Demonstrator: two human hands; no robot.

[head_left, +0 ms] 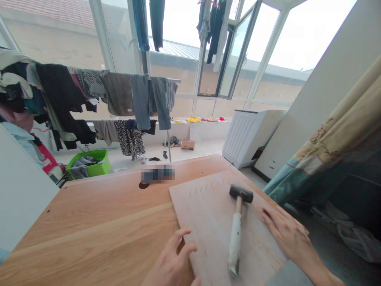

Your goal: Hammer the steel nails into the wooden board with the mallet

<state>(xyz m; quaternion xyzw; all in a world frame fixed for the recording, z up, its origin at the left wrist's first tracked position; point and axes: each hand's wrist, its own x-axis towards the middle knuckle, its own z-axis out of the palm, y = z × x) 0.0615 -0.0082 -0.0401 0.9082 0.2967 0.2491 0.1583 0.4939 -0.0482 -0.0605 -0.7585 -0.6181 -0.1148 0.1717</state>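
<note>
A pale wooden board [205,226] lies flat on the wooden table. Several thin nails [208,186] stand upright in a row near its far edge. On the board rests a hammer [235,234], its black head at the far end and its white, worn handle toward me. My left hand [175,256] is at the board's left edge, fingers apart and curved, with nothing in it. Along the right edge lies my right hand [287,230], fingers stretched out and resting at the board, also holding nothing.
The table [98,234] extends left, with a pixelated item [157,174] beside a dark round hole [144,185]. Beyond stand a green basket [102,162] of clothes, a laundry rack with hanging clothes [119,95] and a white appliance [241,137]. A curtain [324,139] hangs right.
</note>
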